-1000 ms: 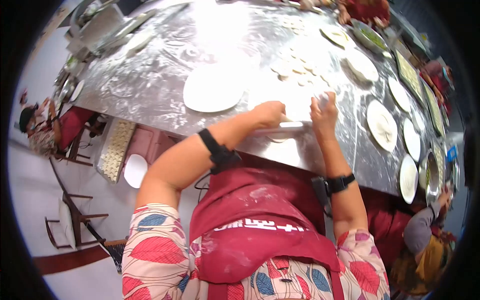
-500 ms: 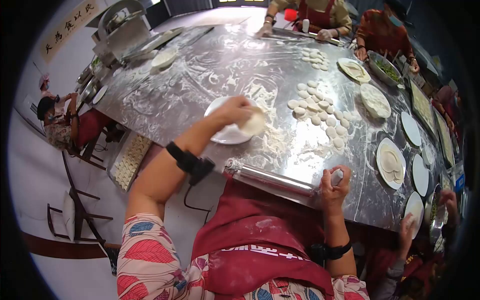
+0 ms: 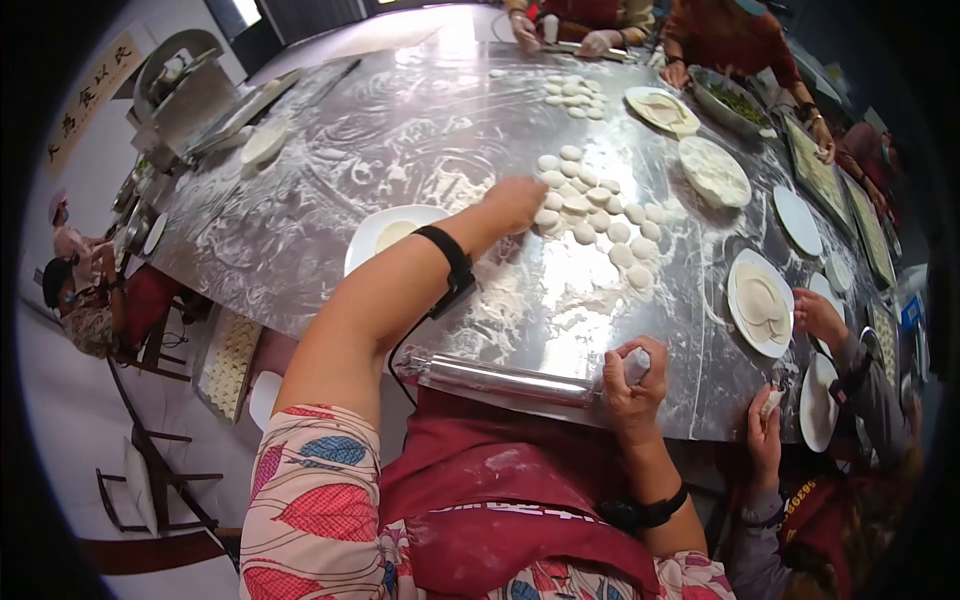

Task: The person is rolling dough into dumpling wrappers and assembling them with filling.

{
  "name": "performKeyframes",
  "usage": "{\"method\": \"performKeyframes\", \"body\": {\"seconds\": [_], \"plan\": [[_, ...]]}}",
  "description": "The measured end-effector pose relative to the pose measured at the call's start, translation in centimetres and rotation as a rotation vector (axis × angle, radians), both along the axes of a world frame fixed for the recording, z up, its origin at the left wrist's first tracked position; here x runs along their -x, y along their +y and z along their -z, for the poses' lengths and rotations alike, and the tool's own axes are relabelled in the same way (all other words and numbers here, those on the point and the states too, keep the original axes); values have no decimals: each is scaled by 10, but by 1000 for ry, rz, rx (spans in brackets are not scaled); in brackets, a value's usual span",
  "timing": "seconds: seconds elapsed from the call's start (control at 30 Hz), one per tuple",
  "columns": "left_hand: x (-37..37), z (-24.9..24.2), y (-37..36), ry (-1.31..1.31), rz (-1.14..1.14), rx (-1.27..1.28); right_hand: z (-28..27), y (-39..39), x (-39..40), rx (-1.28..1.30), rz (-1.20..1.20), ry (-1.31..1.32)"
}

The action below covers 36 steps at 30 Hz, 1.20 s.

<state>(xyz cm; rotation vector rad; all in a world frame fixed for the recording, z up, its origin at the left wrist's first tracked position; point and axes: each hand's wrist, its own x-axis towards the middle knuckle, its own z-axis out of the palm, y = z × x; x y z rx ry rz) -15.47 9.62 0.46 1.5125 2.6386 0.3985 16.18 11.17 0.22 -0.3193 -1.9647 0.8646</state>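
My left hand (image 3: 515, 204) reaches over the table to the left edge of a group of small round dough pieces (image 3: 598, 221); its fingertips are too blurred to show whether they hold one. Behind my left forearm, a white plate (image 3: 362, 240) bears a flat dough wrapper (image 3: 396, 234). My right hand (image 3: 636, 385) is wrapped round the white right handle of a metal rolling pin (image 3: 510, 381), which lies along the near table edge. Loose flour (image 3: 500, 300) is spread between the pin and the dough pieces.
A plate of wrappers (image 3: 757, 300) and a flour dish (image 3: 714, 171) stand at the right. A co-worker's hand (image 3: 765, 425) holds a dough piece beside another white plate (image 3: 818, 402). More co-workers stand at the far edge. A metal machine (image 3: 185, 95) is at the far left.
My left hand has moved right from the plate to the dough pieces, and the wrapper it held now lies on the plate. My right hand still grips the pin. The view has shifted.
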Motion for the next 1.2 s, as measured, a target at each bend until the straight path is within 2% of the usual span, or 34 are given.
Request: {"method": "performKeyframes", "body": {"seconds": [0.03, 0.1, 0.3, 0.37, 0.4, 0.43, 0.47, 0.53, 0.63, 0.73, 0.83, 0.87, 0.93, 1.0, 1.13, 1.2], "plan": [[-1, 0, 3, 50, -1, 45, 6, 0, -1, 63, -3, 4], [-9, -8, -2, 79, -16, 106, 2, -2, 1, 18, 9, 7], [-6, -14, -32, -32, -86, -48, -6, -4, -1, 76, -17, -21], [-30, -16, -43, -439, 23, -123, -7, 0, 0, 69, -64, 8], [-50, -19, -48, -621, 82, -80, -5, 1, -3, 63, -78, 13], [-71, -19, -54, -798, 144, -36, 3, 3, -4, 207, -124, -25], [-92, -11, -62, -869, 217, -60, 7, 5, -6, 351, -168, -57], [-121, -9, -69, -596, 265, 56, 0, 9, -6, 293, -175, -95], [-129, -8, -73, -634, 199, 3, -6, 20, -2, -116, -128, -17], [-131, -10, -76, -592, 141, 39, 4, 10, 5, 435, -301, 12], [-132, -3, -79, -626, 132, -2, -7, 14, 17, 496, -196, -115], [-134, -2, -77, -700, 118, 23, -9, 16, 22, 468, -181, -129], [-137, 1, -80, -565, 230, -41, -8, 20, 30, 417, -149, -157], [-138, 1, -84, -506, 209, -31, 1, 16, 19, 310, -102, -126], [-139, 2, -103, -656, 87, -68, 9, 12, 7, 173, -37, -99], [-142, 2, -103, -579, 186, -52, 7, 13, 17, 160, 9, -112]]}}
